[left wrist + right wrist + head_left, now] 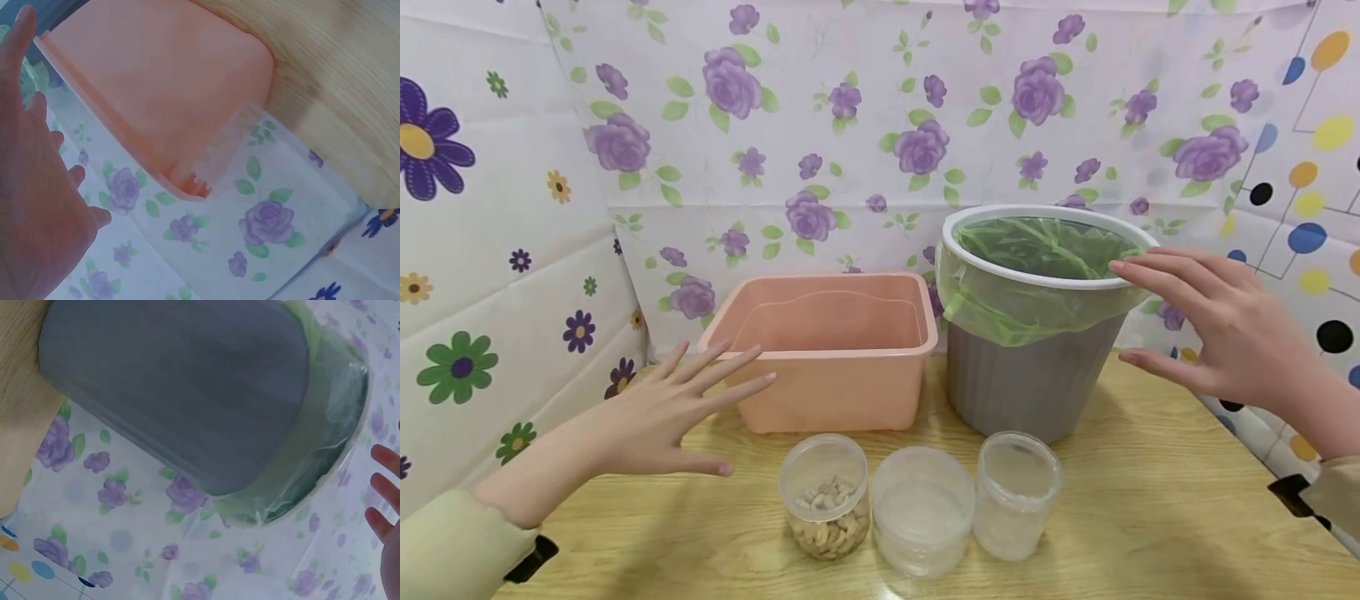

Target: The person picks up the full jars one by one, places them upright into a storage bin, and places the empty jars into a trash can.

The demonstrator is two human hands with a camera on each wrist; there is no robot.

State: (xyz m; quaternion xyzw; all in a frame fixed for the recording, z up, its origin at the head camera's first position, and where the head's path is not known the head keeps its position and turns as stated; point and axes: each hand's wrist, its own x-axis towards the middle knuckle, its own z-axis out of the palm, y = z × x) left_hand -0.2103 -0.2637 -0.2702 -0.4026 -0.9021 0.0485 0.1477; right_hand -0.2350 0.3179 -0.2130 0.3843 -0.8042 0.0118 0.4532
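- Left hand (658,412): fingers straight and spread, holding nothing; raised over the left part of the table (1150,517), fingertips just beside the left front corner of the pink tub (827,354), not touching as far as can be told. Pale green sleeve (452,546) at the wrist, with a black strap.
- Right hand (1213,325): fingers straight and together, holding nothing; raised at the right side of the bin (1030,375), fingertips at the white rim; contact cannot be told. On the right wrist view, fingertips (384,487) clear of the bin (181,394).
- Pink tub: rectangular, plastic, open top, upright toward the back edge of the table, left of centre; nothing seen inside. On the left wrist view, tub (169,94) beside the open palm (37,206).
- Bin: round, grey, ribbed wall, white ring at the top; upright toward the back edge, just right of the tub, near but apart from it.
- Green bag (1037,275): thin liner inside the bin, folded out over the rim and hanging down the wall.
- Jar of nuts (825,496): clear, round, partly filled with pale nuts; near the front edge, centre, leftmost of three in a row.
- Middle jar (922,508): clear, round, lowest of the three; touching or just beside both neighbours.
- Right jar (1017,492): clear, round, in front of the bin.
- Table: light wood grain.
- Cloth backdrop (850,125): white with purple roses behind; other flower and dot prints at the left and right sides.
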